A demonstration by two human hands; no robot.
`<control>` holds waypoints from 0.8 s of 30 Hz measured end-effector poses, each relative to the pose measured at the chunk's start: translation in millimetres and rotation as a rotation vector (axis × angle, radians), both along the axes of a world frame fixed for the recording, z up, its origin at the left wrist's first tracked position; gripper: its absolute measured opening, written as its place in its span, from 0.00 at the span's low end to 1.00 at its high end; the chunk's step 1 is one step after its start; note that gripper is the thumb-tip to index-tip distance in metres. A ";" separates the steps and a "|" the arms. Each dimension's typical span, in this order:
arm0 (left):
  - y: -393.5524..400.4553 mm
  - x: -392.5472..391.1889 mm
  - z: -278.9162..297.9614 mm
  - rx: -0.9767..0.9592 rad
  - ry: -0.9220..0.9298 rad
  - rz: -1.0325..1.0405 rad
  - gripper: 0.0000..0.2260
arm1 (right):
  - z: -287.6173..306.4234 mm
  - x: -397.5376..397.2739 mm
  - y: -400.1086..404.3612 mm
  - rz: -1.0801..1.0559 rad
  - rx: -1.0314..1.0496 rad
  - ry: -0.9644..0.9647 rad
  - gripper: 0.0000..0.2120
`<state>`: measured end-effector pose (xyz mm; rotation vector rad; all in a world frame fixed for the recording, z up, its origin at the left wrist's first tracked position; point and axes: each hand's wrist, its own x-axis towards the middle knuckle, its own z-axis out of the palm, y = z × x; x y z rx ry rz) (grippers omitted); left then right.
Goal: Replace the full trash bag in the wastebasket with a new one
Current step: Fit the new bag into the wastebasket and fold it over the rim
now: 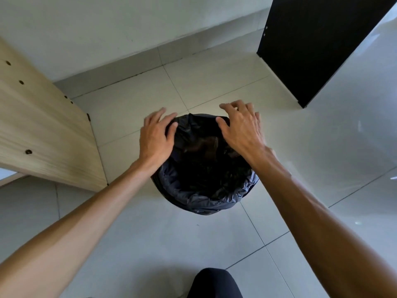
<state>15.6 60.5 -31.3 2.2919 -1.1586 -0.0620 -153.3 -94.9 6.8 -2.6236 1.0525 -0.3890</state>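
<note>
A round wastebasket [206, 208] stands on the pale tiled floor [150, 244], lined with a black trash bag [214, 198] whose edge is folded over the rim all round. Dark contents show dimly inside the bag, too murky to make out.

Both arms reach down over it from the near side. The left hand [154, 138] lies at the far left part of the rim, palm down, its fingers [158, 116] spread and only gently bent, with the thumb resting on the bag's plastic; they grasp nothing firmly that can be seen. The right hand [242, 130] sits at the far right part of the rim, its fingers [236, 106] spread and lightly arched past the far edge of the bag, the thumb touching the folded plastic (whether the fingertips touch the bag or hover just above it cannot be told).

A light wooden panel [43, 134] stands to the left of the basket, and a black panel [311, 44] rises at the far right. A dark-clad knee [214, 283] shows at the near edge.
</note>
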 end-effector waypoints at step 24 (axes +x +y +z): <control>89.4 -95.0 -12.7 -0.331 0.782 0.856 0.12 | -38.8 -82.2 64.9 -0.587 0.465 -0.313 0.20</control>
